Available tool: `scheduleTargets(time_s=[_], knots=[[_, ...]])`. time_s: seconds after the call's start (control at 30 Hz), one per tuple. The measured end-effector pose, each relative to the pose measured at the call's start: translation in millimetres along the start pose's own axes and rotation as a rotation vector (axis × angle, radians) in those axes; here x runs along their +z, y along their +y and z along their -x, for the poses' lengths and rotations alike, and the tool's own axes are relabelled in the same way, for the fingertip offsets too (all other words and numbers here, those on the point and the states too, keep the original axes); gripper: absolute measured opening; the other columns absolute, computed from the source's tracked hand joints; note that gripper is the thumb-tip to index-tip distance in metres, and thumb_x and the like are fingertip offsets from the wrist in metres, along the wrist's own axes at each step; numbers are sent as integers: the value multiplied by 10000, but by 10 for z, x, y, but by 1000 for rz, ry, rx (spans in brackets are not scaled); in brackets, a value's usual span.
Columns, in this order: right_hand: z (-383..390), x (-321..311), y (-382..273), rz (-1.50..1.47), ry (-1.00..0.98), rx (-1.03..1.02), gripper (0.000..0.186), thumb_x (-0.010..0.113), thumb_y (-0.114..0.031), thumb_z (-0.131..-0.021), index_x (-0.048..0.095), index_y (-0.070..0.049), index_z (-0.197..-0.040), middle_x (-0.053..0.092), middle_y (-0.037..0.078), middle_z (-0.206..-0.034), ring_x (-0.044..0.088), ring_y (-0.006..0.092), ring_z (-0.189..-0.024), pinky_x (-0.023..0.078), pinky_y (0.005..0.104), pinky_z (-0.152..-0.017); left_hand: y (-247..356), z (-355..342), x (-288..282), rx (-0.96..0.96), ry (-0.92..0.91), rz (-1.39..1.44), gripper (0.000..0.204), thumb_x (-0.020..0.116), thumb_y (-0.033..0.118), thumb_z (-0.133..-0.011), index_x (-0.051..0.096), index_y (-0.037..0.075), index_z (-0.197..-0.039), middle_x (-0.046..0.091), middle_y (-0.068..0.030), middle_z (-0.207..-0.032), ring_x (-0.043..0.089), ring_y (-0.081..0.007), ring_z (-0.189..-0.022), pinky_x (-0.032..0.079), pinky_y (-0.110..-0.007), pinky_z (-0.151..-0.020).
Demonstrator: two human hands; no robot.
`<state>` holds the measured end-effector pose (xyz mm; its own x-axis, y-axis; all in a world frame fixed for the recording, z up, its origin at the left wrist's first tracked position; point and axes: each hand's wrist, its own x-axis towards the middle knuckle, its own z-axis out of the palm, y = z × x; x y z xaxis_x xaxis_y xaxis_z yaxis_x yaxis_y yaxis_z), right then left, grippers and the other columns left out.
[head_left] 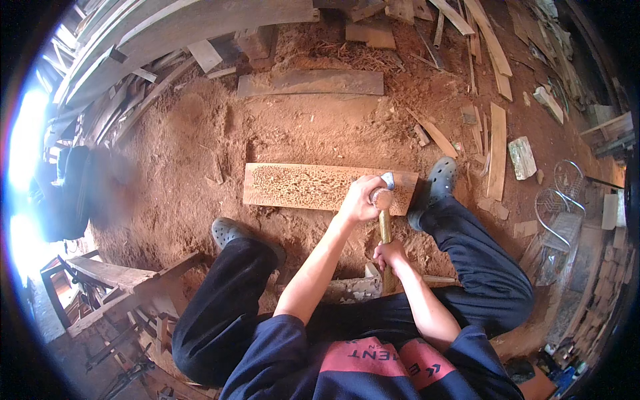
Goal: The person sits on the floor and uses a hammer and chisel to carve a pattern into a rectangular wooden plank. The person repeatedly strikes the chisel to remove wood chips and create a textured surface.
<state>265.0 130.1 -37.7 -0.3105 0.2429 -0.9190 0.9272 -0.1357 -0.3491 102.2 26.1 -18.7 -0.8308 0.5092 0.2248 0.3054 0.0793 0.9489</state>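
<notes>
A long wooden board pitted with many small gouges lies crosswise on the dirt between my feet. Near its right end my left hand is closed around a tool with a pale metal piece showing; the rest of it is mostly hidden. A hammer head with a round face overlaps that hand from above, and I cannot tell whether they touch. My right hand grips the hammer's pale handle lower down, between my legs.
My shoes flank the board. Another plank lies farther forward. Loose boards and a pale block are on the right, beside a wire object. A wooden frame stands at left; stacked timber lines the back.
</notes>
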Motion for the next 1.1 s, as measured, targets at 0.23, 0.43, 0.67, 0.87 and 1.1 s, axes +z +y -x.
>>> scheduleTargets(time_s=[0.23,0.43,0.67,0.87,1.1], knots=[[197,29,-112,-45,16,-62,86,610,10,-685,528,-17,-692,483,38,-502,450,133,-376,377,286,-348,-8,-40,-18,-7,6,-39,214,707,146,-657,587,36,-796,612,-140,-724,605,-308,-697,473,-368,-640],[347,-95,-198,-133,-21,-122,118,592,14,-680,500,-39,-734,467,25,-523,429,110,-384,345,275,-348,28,-45,-9,-101,56,0,260,735,170,-636,582,39,-802,608,-136,-721,601,-280,-683,466,-349,-623],[973,-363,-464,-219,10,-321,171,581,52,-676,456,-49,-733,440,-8,-533,420,85,-361,338,253,-318,-43,-78,-167,-151,242,160,241,780,105,-650,565,39,-739,600,-68,-667,543,-125,-606,458,-282,-591],[1260,-443,-584,102,134,-599,129,620,-22,-662,507,-30,-724,501,33,-555,498,136,-431,411,314,-421,-67,-74,-259,-228,249,144,257,785,127,-648,566,31,-743,616,-52,-703,557,-128,-630,459,-284,-602],[1354,-206,-674,560,288,-681,242,630,-136,-681,602,-1,-880,617,214,-698,640,342,-687,487,412,-612,-172,-61,-253,-150,280,201,207,751,121,-667,575,30,-727,614,-46,-665,578,-106,-623,469,-279,-594]])
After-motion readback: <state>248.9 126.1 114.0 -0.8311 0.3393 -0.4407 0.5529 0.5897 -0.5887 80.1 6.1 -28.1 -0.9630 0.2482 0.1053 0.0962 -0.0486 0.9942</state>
